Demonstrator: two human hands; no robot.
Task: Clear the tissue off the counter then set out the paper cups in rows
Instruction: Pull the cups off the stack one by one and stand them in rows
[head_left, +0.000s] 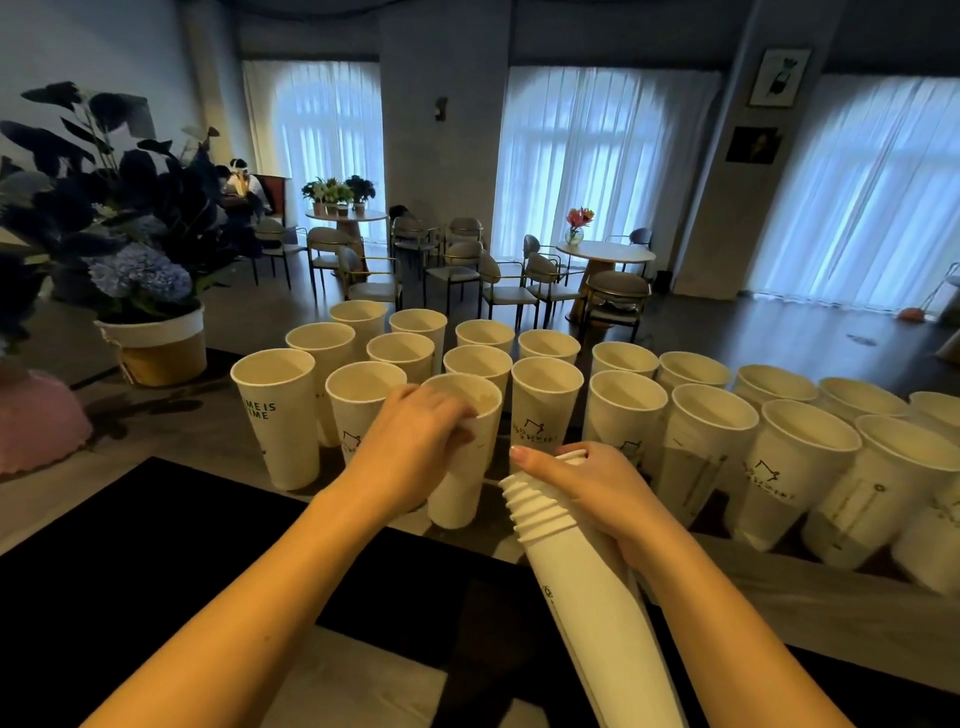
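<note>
Several white paper cups (545, 405) stand upright in rows on the grey counter (171, 447). My left hand (410, 441) grips the rim of one upright cup (462, 467) at the front of the rows, its base on the counter. My right hand (592, 493) holds a nested stack of cups (582, 587) tilted with its rims toward the standing cups. No tissue shows on the counter.
A potted blue hydrangea (150, 322) stands at the counter's far left, beside a pink object (36, 421). A black mat (130, 525) lies along the near edge. More cups run to the right edge (883, 467). Café tables and chairs fill the room beyond.
</note>
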